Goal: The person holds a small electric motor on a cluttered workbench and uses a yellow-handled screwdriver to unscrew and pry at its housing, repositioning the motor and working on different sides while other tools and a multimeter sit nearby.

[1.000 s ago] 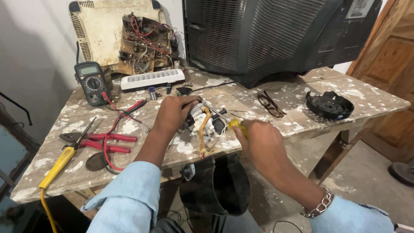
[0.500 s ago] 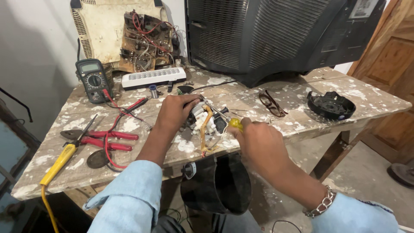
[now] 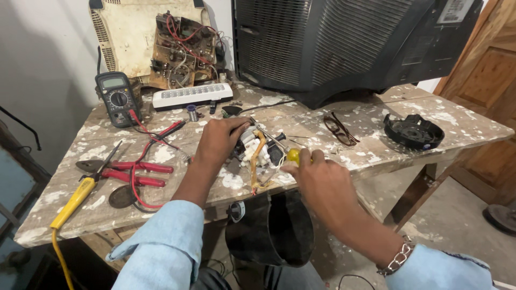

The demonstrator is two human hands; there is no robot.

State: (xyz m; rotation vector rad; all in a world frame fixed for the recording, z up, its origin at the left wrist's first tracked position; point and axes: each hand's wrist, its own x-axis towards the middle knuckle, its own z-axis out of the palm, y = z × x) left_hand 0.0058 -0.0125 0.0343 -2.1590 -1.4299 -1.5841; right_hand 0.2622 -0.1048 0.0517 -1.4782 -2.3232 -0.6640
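— White-and-black, that little motor assembly (image 3: 257, 151): where does it sit?

— Near the front edge of the counter (image 3: 344, 161), about midway along, with an orange wire looping off it toward that edge.

— What step would you call this?

— Judging by the pose, a screw or terminal on the assembly is being worked. The left hand (image 3: 219, 140) steadies the part while the right hand (image 3: 317, 180) brings a yellow-handled screwdriver (image 3: 284, 149) to it. Next it calls for keeping the tip seated and the part from twisting.

— And the fingers?

— Left fingers (image 3: 239, 127) are curled over the assembly's far side, clamping it to the wood. Right fingers are clenched around the yellow handle; only its end shows.

— Around it?

— Red-handled pliers (image 3: 131, 173) and a multimeter (image 3: 118, 99) toward the left end, spectacles (image 3: 339, 129) and a black round housing (image 3: 414, 132) toward the right.
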